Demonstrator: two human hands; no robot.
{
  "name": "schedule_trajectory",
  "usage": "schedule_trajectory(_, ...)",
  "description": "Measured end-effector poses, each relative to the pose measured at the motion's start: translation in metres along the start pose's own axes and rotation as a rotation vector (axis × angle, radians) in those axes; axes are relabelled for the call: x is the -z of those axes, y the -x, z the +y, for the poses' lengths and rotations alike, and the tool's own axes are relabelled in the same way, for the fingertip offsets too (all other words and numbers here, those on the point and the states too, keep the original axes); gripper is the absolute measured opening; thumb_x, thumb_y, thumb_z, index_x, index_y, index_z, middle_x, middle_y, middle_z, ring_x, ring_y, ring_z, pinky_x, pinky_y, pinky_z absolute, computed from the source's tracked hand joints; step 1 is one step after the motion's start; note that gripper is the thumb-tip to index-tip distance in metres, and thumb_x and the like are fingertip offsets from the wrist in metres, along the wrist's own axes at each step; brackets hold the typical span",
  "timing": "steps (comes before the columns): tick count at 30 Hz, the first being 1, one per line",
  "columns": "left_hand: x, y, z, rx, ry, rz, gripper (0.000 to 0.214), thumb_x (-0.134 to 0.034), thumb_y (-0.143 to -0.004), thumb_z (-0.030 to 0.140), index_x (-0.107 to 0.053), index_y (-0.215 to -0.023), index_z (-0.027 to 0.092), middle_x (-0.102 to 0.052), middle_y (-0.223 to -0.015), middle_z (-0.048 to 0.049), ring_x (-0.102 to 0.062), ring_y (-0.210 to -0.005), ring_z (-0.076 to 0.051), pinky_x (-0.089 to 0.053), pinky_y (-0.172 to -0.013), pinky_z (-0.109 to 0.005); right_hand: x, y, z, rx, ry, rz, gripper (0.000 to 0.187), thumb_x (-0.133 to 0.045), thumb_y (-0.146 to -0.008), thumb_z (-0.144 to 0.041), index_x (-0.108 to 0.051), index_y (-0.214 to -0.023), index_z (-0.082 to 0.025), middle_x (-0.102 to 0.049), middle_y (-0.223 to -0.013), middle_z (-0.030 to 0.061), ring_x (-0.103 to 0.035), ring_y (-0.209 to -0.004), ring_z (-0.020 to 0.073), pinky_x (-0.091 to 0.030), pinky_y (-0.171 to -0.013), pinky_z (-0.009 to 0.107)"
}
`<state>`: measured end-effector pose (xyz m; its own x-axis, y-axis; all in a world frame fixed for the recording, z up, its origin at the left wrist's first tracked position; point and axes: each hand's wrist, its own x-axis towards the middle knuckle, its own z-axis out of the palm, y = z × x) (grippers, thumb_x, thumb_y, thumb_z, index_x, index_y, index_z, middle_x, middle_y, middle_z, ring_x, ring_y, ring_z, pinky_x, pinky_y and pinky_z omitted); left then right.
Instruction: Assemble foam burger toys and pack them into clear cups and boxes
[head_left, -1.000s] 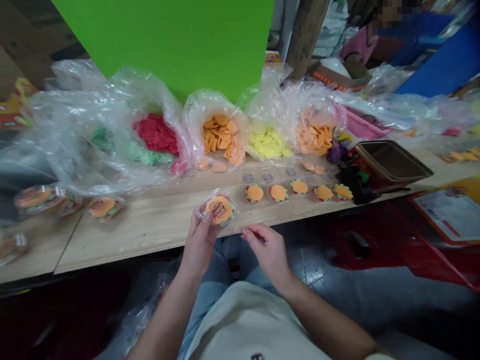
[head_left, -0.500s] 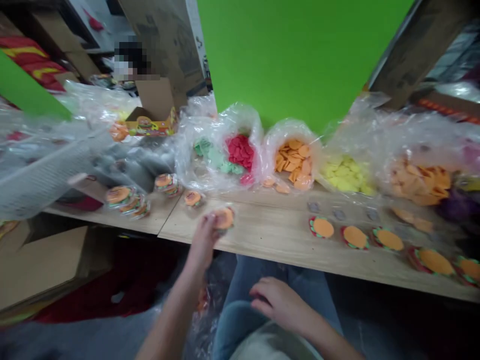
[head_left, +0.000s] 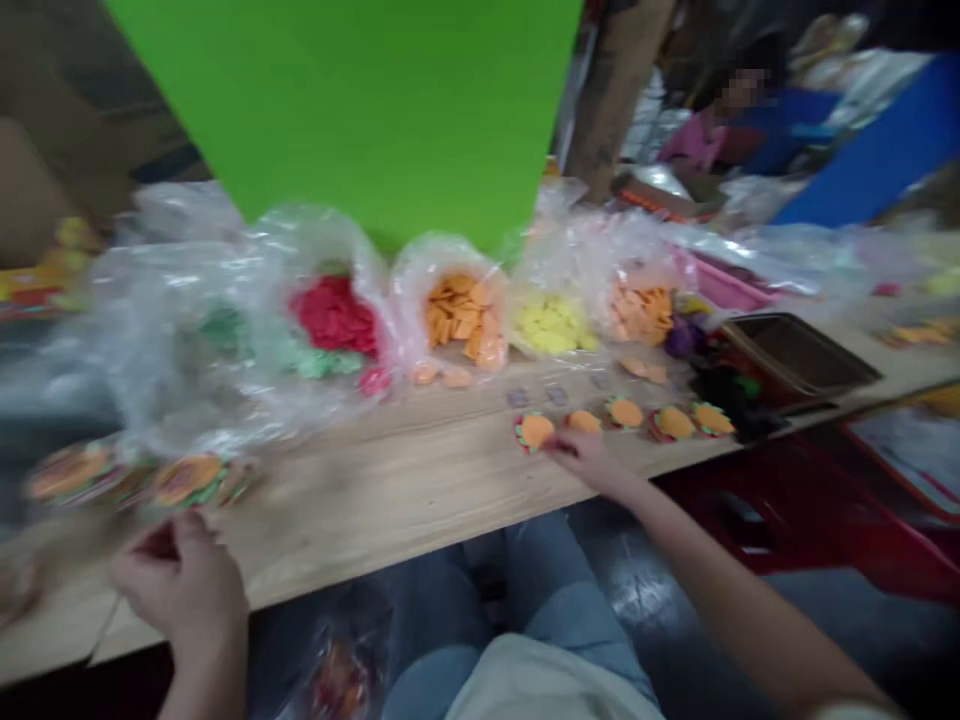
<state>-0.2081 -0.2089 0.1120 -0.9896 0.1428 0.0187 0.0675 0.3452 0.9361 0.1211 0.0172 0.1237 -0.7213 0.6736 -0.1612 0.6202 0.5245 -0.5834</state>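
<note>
My left hand (head_left: 176,585) hovers at the near left edge of the wooden table (head_left: 390,495), fingers loosely curled, just below a pile of wrapped burger-shaped sweets (head_left: 187,478). Motion blur hides whether it holds anything. My right hand (head_left: 581,458) reaches forward to a row of unwrapped burger sweets (head_left: 622,420), its fingertips at the leftmost one (head_left: 534,431). Its fingers are smeared.
Clear plastic bags of green, red (head_left: 334,315), orange (head_left: 457,310) and yellow (head_left: 551,325) discs line the table's back. A dark metal tray (head_left: 799,355) stands at the right. A green panel rises behind. Another person sits far right at the back.
My left hand has let go of the wrapped sweet at the left pile and drawn back. My right hand left my lap and reached to the row of sweets. The view swung right.
</note>
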Motion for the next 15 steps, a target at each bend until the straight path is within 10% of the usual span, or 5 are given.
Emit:
schedule_trajectory(5, -0.092, 0.099, -0.012, 0.043, 0.078, -0.531, 0.036, -0.061, -0.066, 0.044, -0.056, -0.090, 0.017, -0.059, -0.074, -0.0012, -0.058, -0.062, -0.015, -0.049, -0.062, -0.030, 0.068, -0.097, 0.034, -0.066, 0.419, 0.156, 0.024, -0.045, -0.086, -0.024, -0.061, -0.100, -0.013, -0.065, -0.098, 0.0093, -0.058, -0.089, 0.0177, -0.041, -0.074, 0.025)
schedule_trajectory(10, -0.178, 0.163, 0.008, 0.336, 0.120, -0.960, 0.027, -0.056, -0.076, 0.033, -0.054, -0.097, 0.016, -0.063, -0.076, -0.0044, -0.061, -0.054, -0.013, -0.051, -0.052, -0.027, 0.049, -0.152, 0.036, 0.026, 0.492, 0.007, 0.021, -0.061, -0.074, -0.021, -0.065, -0.093, -0.012, -0.067, -0.093, 0.0119, -0.059, -0.090, 0.0241, -0.041, -0.076, 0.029)
schedule_trajectory(15, -0.207, 0.170, 0.020, 0.427, 0.157, -1.030, 0.011, -0.048, -0.082, 0.019, -0.051, -0.091, 0.015, -0.060, -0.064, 0.0002, -0.062, -0.057, -0.010, -0.052, -0.061, -0.024, 0.040, -0.157, 0.040, 0.104, 0.521, 0.003, 0.021, -0.051, -0.079, -0.016, -0.064, -0.094, -0.011, -0.065, -0.095, 0.0149, -0.057, -0.092, 0.0273, -0.040, -0.075, 0.033)
